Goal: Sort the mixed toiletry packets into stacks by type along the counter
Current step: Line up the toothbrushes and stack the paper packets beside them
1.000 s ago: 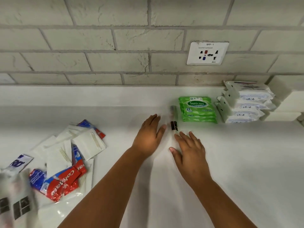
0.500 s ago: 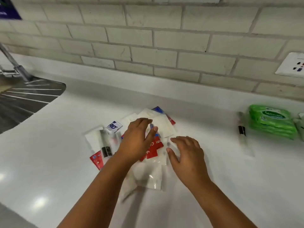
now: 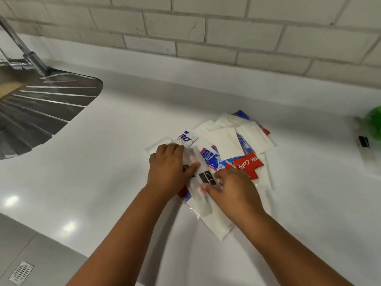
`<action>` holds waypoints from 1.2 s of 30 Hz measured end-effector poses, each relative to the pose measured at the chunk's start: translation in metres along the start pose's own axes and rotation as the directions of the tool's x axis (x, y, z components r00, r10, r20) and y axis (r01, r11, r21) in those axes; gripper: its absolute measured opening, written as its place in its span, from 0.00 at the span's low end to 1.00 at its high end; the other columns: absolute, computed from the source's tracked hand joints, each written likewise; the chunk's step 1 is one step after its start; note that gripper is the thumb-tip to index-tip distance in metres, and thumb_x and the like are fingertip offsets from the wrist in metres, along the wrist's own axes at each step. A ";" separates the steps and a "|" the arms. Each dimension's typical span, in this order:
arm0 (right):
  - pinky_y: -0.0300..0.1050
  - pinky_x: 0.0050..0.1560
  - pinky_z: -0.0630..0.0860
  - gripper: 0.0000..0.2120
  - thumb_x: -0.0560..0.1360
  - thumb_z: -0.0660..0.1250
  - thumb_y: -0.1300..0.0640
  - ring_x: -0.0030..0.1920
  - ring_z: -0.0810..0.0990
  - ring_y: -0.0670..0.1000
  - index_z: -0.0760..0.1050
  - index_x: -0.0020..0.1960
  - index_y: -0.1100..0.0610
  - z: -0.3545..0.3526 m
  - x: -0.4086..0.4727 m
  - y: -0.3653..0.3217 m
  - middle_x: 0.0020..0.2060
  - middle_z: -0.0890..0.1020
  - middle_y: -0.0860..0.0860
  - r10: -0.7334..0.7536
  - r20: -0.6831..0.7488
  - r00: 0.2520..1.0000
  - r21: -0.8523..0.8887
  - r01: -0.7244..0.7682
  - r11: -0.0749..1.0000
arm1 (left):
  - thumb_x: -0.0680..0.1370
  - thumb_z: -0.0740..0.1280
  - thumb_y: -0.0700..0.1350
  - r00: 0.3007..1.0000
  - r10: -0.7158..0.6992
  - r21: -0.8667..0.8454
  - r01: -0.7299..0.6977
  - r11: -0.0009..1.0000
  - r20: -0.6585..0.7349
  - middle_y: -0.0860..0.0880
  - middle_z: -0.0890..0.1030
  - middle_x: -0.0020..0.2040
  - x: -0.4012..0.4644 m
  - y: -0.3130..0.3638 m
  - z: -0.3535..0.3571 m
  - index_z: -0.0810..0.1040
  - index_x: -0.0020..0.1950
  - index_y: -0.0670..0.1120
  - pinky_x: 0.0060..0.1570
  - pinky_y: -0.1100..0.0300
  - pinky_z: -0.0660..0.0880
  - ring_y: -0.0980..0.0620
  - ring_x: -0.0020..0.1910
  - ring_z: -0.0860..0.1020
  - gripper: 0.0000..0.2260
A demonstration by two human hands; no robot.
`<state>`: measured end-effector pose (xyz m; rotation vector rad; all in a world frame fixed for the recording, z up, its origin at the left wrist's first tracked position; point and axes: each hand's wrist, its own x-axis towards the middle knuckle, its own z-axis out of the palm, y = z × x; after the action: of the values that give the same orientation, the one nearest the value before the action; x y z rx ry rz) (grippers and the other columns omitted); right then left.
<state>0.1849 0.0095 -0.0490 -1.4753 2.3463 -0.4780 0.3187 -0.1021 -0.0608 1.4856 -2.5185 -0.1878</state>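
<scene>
gripping clear packet (image 3: 203, 195), both hands

The counter (image 3: 103, 182) is seen as glossy white, backed by pale grey brick-pattern tiles (image 3: 226, 27). Plain white sachets (image 3: 225, 143) are mixed with red, blue and white toothpaste packets (image 3: 248, 165) and a clear sleeve (image 3: 206, 193) marked with black squares. A green pack (image 3: 374, 123) is glimpsed; the ribbed drainboard (image 3: 41, 106) is silver.

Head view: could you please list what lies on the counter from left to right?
Sink drainboard → left hand → right hand → red Colgate packet → black-labelled clear packet → green wipes pack.
</scene>
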 end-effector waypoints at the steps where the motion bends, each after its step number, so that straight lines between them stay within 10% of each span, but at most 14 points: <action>1: 0.44 0.52 0.78 0.29 0.71 0.64 0.33 0.57 0.75 0.48 0.76 0.63 0.50 0.002 0.001 -0.002 0.55 0.81 0.48 0.005 -0.003 1.000 -0.012 -0.005 1.000 | 0.74 0.60 0.66 1.000 0.013 0.007 -0.013 1.000 0.007 0.50 0.72 0.68 0.001 -0.002 0.001 0.70 0.69 0.49 0.62 0.49 0.65 0.46 0.68 0.67 0.30; 13: 0.33 0.36 0.70 0.08 0.73 0.71 0.51 0.39 0.76 0.44 0.75 0.46 0.53 -0.006 -0.002 -0.009 0.38 0.78 0.45 0.111 -0.045 0.993 0.364 -0.087 0.927 | 0.74 0.64 0.64 0.996 0.031 -0.194 -0.046 0.980 -0.080 0.50 0.74 0.65 0.010 -0.004 0.001 0.73 0.66 0.50 0.62 0.50 0.66 0.47 0.66 0.68 0.26; 18: 0.33 0.41 0.74 0.09 0.70 0.75 0.53 0.39 0.78 0.46 0.75 0.45 0.53 -0.021 -0.001 0.002 0.38 0.80 0.48 0.254 -0.048 0.966 0.680 -0.155 0.716 | 0.75 0.68 0.57 0.979 -0.109 -0.735 0.201 0.647 0.171 0.55 0.78 0.53 0.016 0.033 -0.013 0.71 0.66 0.50 0.47 0.64 0.75 0.59 0.48 0.78 0.22; 22: 0.35 0.42 0.77 0.09 0.69 0.75 0.55 0.39 0.80 0.47 0.76 0.44 0.54 -0.036 -0.004 0.022 0.38 0.81 0.51 0.313 -0.054 0.948 0.772 -0.159 0.615 | 0.69 0.74 0.56 0.919 0.030 -0.854 0.352 0.384 0.392 0.46 0.83 0.47 0.023 0.069 -0.007 0.75 0.58 0.49 0.51 0.44 0.80 0.47 0.44 0.84 0.21; 28: 0.28 0.36 0.72 0.11 0.69 0.76 0.55 0.37 0.79 0.43 0.76 0.46 0.55 -0.056 -0.016 0.068 0.38 0.81 0.49 0.420 -0.054 0.906 0.820 -0.199 0.536 | 0.71 0.75 0.44 0.889 0.119 -0.874 0.396 0.283 0.441 0.44 0.84 0.47 0.030 0.127 0.006 0.79 0.54 0.45 0.52 0.43 0.80 0.43 0.46 0.84 0.14; 36: 0.45 0.40 0.77 0.16 0.68 0.76 0.56 0.39 0.83 0.53 0.74 0.51 0.48 -0.076 -0.040 0.148 0.40 0.84 0.53 0.532 0.011 0.847 0.854 -0.285 0.435 | 0.71 0.75 0.40 0.857 0.165 -0.860 0.439 0.260 0.488 0.44 0.85 0.48 0.053 0.221 0.043 0.77 0.55 0.45 0.52 0.41 0.79 0.44 0.47 0.84 0.15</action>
<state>0.0498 0.1139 -0.0434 -0.3505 1.9960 -1.4666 0.0958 -0.0419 -0.0484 1.0791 -1.6717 -1.9923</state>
